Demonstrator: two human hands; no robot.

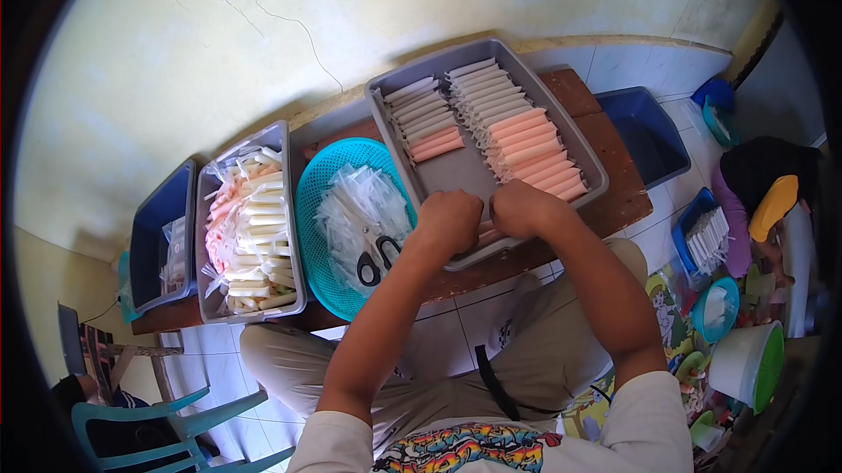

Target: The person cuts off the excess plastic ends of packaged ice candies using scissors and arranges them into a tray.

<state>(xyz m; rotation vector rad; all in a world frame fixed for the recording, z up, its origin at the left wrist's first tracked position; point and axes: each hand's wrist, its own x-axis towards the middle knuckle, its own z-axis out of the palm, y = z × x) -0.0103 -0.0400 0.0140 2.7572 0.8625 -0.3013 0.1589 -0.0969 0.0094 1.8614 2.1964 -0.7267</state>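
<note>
The person's left hand and right hand are curled close together over the near end of a grey tray; their fingers face away from me, so I can't tell what, if anything, they grip. Inside the tray, pink tubes and white tubes lie in 2 columns, the longer reaching toward the right hand. Just beside it, a turquoise basket holds clear wrappers and black-handled scissors.
</note>
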